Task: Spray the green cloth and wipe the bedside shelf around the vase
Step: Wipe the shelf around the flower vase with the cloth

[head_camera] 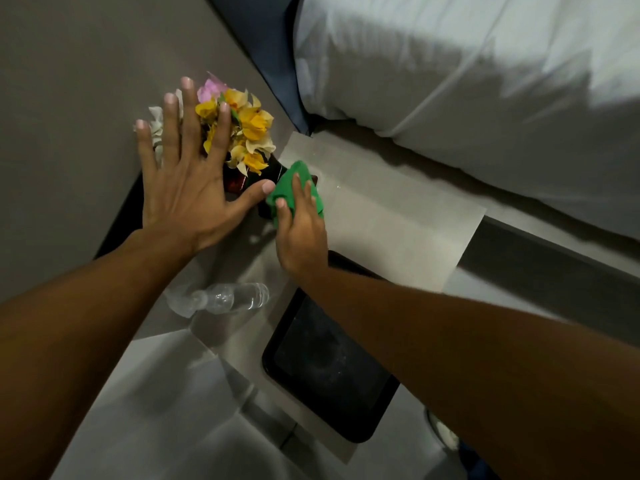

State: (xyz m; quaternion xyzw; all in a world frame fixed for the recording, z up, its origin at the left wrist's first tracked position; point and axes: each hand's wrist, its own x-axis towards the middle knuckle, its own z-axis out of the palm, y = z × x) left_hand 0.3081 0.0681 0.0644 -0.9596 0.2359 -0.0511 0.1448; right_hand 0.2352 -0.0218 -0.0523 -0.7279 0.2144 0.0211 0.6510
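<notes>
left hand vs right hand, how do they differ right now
The left hand is spread open with flat fingers, over the flowers; the right hand is curled, pressing the green cloth onto the shelf. The left hand holds nothing; the right hand holds the cloth. Both are bare and close to the vase.

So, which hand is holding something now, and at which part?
The right hand holds the bunched green cloth, fingers pressed on its top. The left hand is open, holding nothing.

One vase [239, 180], one green cloth [294, 188], one bottle [228, 299], one tray [329, 372], two pillows [467, 81].
</notes>
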